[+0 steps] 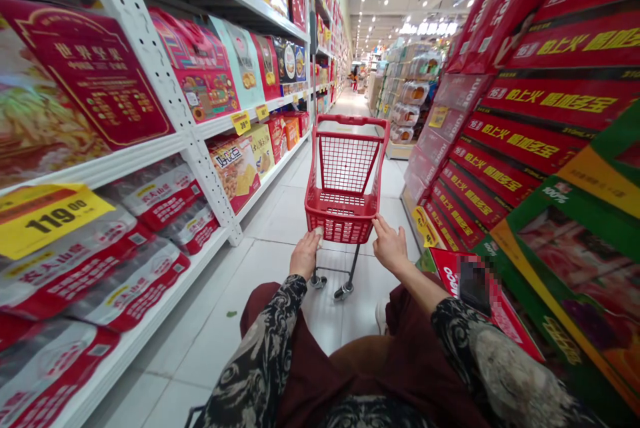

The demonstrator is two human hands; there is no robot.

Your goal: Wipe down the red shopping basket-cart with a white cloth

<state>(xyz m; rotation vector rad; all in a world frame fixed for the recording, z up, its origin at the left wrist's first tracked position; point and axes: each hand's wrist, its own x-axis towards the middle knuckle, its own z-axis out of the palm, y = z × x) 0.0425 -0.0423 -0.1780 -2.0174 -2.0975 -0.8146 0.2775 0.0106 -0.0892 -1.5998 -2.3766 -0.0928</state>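
Note:
A small red plastic shopping cart (347,205) stands on the tiled floor straight ahead, its basket empty and its wheels showing below. My left hand (305,253) is at the near left corner of the basket, fingers together, with a small whitish thing at the fingertips that I cannot make out. At the near right corner, my right hand (390,243) touches the basket's edge with its fingertips, its fingers apart and holding nothing.
White shelves (210,128) with boxed foods and bottle packs line the left side. Stacked red drink cartons (530,128) and a green box (565,268) crowd the right. An aisle (353,101) runs ahead, with a person far off.

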